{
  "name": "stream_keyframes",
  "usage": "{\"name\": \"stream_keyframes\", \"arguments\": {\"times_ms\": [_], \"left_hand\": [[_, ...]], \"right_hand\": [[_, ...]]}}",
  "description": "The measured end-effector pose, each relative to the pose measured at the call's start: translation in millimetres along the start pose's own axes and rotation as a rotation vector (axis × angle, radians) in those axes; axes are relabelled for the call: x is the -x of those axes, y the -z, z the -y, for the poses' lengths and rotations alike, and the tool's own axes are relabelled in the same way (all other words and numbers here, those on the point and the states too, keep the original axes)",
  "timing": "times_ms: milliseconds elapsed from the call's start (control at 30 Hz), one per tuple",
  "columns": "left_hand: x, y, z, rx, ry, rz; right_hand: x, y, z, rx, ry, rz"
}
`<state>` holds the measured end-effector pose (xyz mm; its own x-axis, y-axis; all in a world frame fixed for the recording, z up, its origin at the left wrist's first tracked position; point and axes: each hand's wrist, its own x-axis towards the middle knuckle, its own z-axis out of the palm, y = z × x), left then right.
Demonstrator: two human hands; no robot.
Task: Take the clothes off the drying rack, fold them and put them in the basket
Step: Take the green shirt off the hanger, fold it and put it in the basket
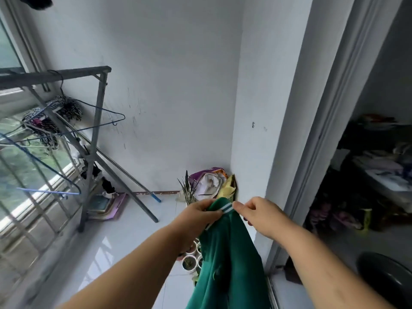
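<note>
A green garment with a white-striped edge hangs in front of me, held up by its top. My left hand grips the top edge on the left, and my right hand pinches the striped band on the right. The grey metal drying rack stands at the left by the window. On it hang blue wire hangers and a black-and-white patterned cloth. No basket is in view.
Small white plant pots sit on the tiled floor below my hands. Bags and a spiky plant fill the corner. A blue-tipped pole leans against the wall. At the right, a doorway opens onto a dark, cluttered room.
</note>
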<state>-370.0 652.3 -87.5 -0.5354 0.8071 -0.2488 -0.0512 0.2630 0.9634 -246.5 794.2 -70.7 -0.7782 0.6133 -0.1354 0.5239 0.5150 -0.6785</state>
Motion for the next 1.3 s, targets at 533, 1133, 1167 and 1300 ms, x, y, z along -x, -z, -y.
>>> {"name": "stream_keyframes", "arguments": {"times_ms": [533,1133,1167,1300], "left_hand": [[85.6,47.5,44.0,0.324,-0.044,-0.069],[122.0,144.7,110.1,-0.640,0.093,-0.530],[122.4,148.3,107.6,-0.631,0.077,-0.573],[121.1,155.6,95.0,-0.645,0.026,-0.657]], "right_hand": [[51.3,-45.7,51.0,-0.301,0.191,0.168],[67.9,-83.6,101.2,-0.410,0.192,0.357],[66.6,-85.7,96.5,-0.326,0.166,0.350],[62.1,-100.3,89.4,-0.071,0.090,0.274]]}}
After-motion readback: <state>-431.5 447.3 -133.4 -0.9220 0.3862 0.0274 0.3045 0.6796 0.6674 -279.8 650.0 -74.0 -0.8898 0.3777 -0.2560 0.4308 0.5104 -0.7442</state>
